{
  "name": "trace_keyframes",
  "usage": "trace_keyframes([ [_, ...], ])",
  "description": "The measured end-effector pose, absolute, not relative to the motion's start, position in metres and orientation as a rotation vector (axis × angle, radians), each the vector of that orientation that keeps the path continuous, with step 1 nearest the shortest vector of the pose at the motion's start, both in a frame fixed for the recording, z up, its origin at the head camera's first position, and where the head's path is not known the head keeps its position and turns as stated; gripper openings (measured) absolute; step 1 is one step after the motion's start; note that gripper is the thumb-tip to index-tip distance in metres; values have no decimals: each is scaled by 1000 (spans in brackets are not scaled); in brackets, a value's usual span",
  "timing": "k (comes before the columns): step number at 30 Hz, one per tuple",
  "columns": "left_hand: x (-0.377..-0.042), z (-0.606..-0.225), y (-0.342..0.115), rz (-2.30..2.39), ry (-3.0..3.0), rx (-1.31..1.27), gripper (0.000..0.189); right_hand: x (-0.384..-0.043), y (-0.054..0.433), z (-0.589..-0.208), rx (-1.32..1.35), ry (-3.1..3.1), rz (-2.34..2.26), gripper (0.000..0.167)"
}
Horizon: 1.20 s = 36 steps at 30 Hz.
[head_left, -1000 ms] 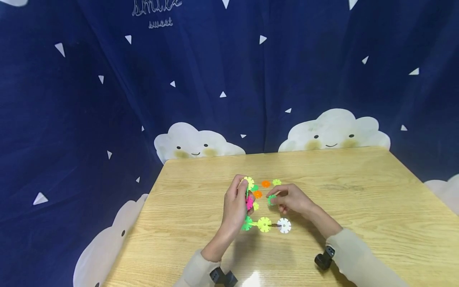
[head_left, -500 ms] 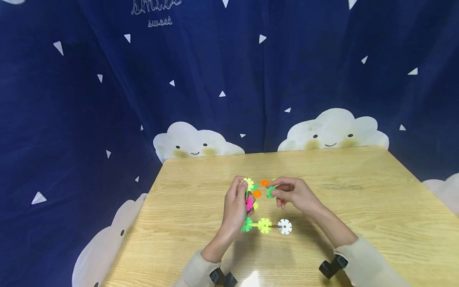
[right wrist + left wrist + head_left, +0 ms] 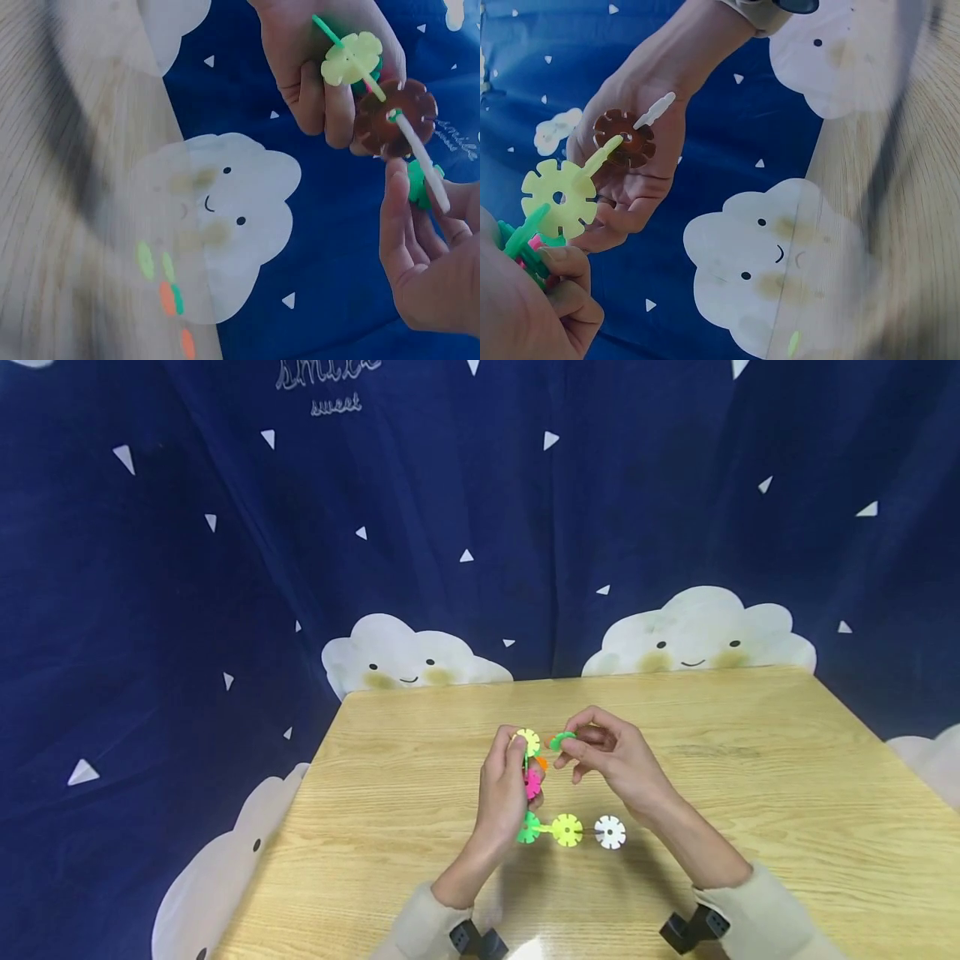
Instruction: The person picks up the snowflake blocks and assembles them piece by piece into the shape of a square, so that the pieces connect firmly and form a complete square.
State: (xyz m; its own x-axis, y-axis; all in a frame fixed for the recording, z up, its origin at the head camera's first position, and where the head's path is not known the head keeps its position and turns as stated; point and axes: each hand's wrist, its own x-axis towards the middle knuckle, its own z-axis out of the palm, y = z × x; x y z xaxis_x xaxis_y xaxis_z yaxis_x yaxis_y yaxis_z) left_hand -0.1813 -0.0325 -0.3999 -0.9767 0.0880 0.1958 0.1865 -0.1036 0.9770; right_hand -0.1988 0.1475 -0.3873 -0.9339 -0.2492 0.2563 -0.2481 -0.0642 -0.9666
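Note:
My left hand [image 3: 501,789] grips a cluster of linked plastic snowflake discs, with a pale yellow disc [image 3: 528,742] at its top and a pink disc [image 3: 532,783] below. From its lower end a chain stretches right: a green disc [image 3: 529,827], a yellow disc [image 3: 567,830], a brown disc [image 3: 375,124] seen edge-on from the head, and a white disc [image 3: 610,832]. Between thumb and fingers, my right hand [image 3: 618,764] pinches a separate green disc [image 3: 562,741], tilted, right of the pale yellow one. The left palm and fingers hide part of the cluster.
Loose discs lie on the wooden table [image 3: 397,777] beyond the hands, including orange [image 3: 166,298], green [image 3: 177,298] and yellow-green [image 3: 145,260] ones. A dark blue curtain [image 3: 465,485] with clouds hangs behind the table's far edge.
My right hand has risen toward the far side with its green disc, which has turned from face-on to tilted. My left hand and the linked discs have shifted slightly right.

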Motion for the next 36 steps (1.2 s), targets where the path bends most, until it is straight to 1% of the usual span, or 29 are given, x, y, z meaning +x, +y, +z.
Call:
trace_keyframes([
  [10, -179, -397, -25, -2307, -2031, -303, 22, -197, 140, -383, -560, 2338, -2215, 15],
  [19, -179, -397, -23, -2297, -2064, -320, 32, -197, 137, -383, -581, 2403, -2243, 11],
  [28, -178, -397, -24, -2247, -2111, -369, 33, -195, 133, -382, -516, 2391, -2288, 13],
  [32, -176, -398, -26, -2192, -2150, -376, 38, -195, 129, -386, -505, 2385, -2314, 14],
  [36, -174, -398, -25, -2149, -2174, -363, 38, -196, 124, -392, -498, 2388, -2342, 17],
])
